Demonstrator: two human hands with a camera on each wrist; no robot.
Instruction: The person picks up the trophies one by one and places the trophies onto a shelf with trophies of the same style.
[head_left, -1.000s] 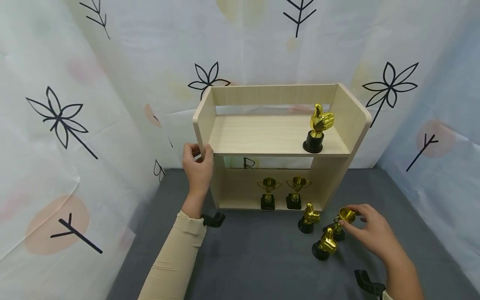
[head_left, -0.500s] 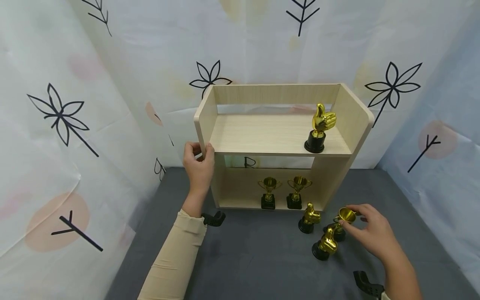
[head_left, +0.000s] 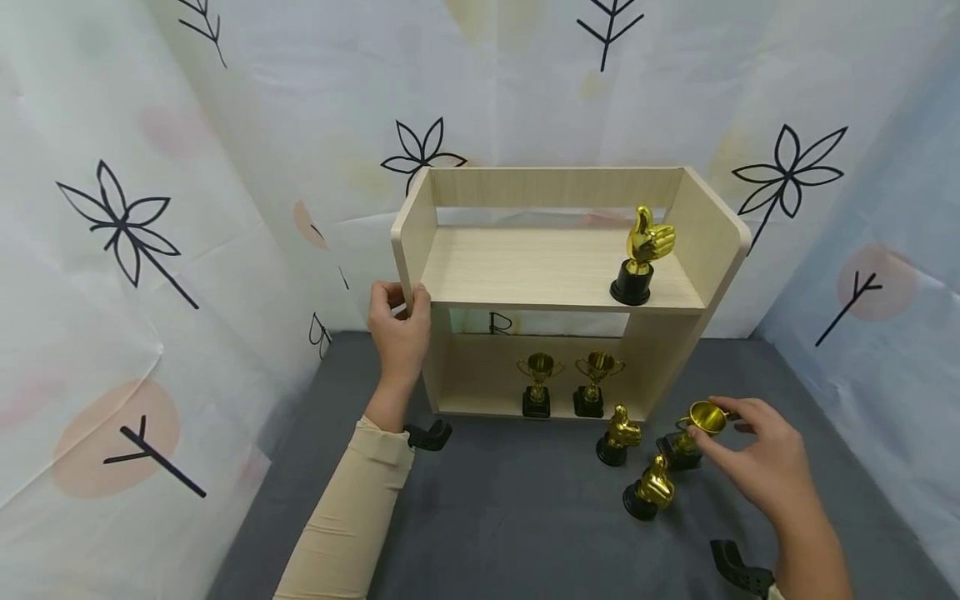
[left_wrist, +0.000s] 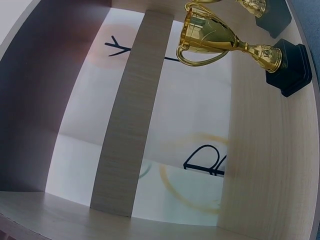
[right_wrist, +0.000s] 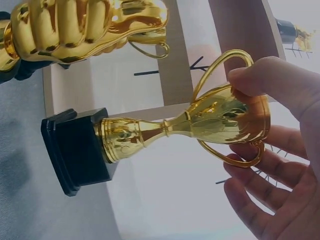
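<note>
Near shelf [head_left: 517, 265], right hand [head_left: 767, 457] grips gold cup [right_wrist: 175, 126], fingers [right_wrist: 249, 204] curled.

You see a gold cup [left_wrist: 212, 36] standing on the shelf [left_wrist: 265, 165], a second cup [left_wrist: 272, 14] partly showing on its right.

trophy cup [right_wrist: 227, 119]: glossy, metallic-looking; its base [right_wrist: 85, 155]: smooth, plastic-looking. thumbs-up figure [right_wrist: 75, 27]: mirror-glossy, metallic-looking. shelf unit [head_left: 525, 262]: matt wood-grain boards. table [head_left: 525, 508]: matt, cloth-like. backdrop [head_left: 300, 108]: creased cloth. sleeve [head_left: 345, 508]: matt cloth.
</note>
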